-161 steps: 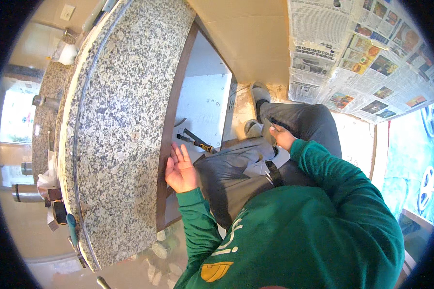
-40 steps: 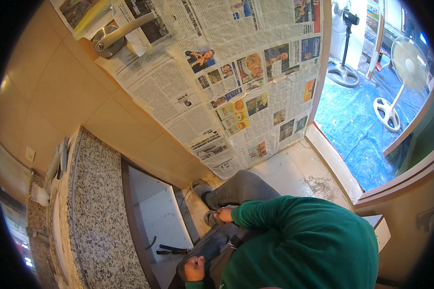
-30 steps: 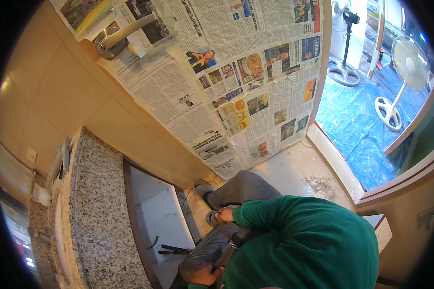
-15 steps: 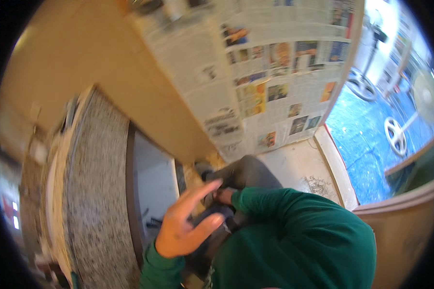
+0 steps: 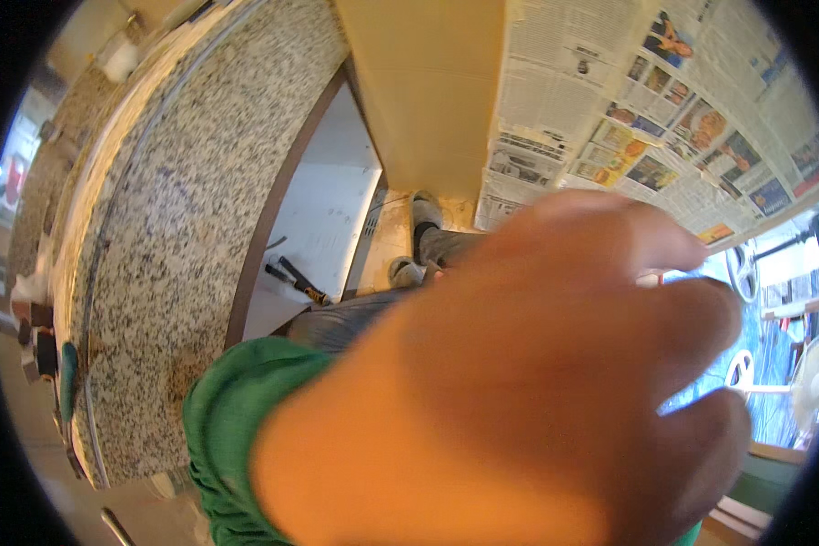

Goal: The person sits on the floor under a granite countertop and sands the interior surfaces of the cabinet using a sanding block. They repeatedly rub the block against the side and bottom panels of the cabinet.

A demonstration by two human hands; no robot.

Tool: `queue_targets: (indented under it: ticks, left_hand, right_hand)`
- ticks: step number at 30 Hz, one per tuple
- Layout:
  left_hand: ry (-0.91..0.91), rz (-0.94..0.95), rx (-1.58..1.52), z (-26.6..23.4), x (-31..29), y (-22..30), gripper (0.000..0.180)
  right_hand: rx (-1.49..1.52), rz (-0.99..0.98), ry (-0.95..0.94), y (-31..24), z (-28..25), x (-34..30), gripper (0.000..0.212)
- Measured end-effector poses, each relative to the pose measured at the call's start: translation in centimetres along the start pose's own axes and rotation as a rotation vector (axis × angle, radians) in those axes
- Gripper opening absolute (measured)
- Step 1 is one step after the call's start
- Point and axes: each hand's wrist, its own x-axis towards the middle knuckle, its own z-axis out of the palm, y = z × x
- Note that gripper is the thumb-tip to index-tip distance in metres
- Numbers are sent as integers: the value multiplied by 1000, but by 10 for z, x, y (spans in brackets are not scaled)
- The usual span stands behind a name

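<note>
The fingers point(image 5: 692, 318) of the left hand point(image 5: 519, 391) are stretched out toward the right, lying loosely side by side with thin gaps between them, and they pinch nothing. The hand is raised so close to the head that it is blurred and fills the near right of the view. A crumpled green sleeve point(image 5: 232, 409) closes around its wrist at the near left. The right hand cannot be seen at all; it may be hidden behind the raised one.

Beyond the wrist, grey trousers point(image 5: 355, 323) lead away to two grey shoes point(image 5: 425, 211) on the floor. Left of the shoes is the white floor of an open cabinet point(image 5: 332, 205), and on it lies a slim black tool with a yellow band on its handle point(image 5: 298, 281). It sits to the left of the fingers and well below them, apart from the hand. Its long axis slants from far left to near right. The left hand is the only one in sight to judge by.

A speckled grey granite countertop point(image 5: 182, 227) overhangs the cabinet on the left. A plain beige wall panel point(image 5: 428, 82) rises at the far side, and sheets of newspaper point(image 5: 610, 109) cover the wall to the right
</note>
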Motion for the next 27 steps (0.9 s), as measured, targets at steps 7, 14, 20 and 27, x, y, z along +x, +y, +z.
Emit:
queue_targets:
  ticks: [7,14,20,27]
  left_hand:
    - [46,6,11,0,-15,7,43]
    - [197,-76,-64,-19,-36,3,46]
    - [546,-761,-235,23,-118,-152,39]
    - [604,-1264,-255,165,-274,-327,36]
  right_hand:
    - [179,76,-154,-5,0,8,44]
    - [-417,-385,96,8,14,32,51]
    - [-321,-70,147,-22,18,19,52]
    - [-191,-18,52,-46,4,-2,61]
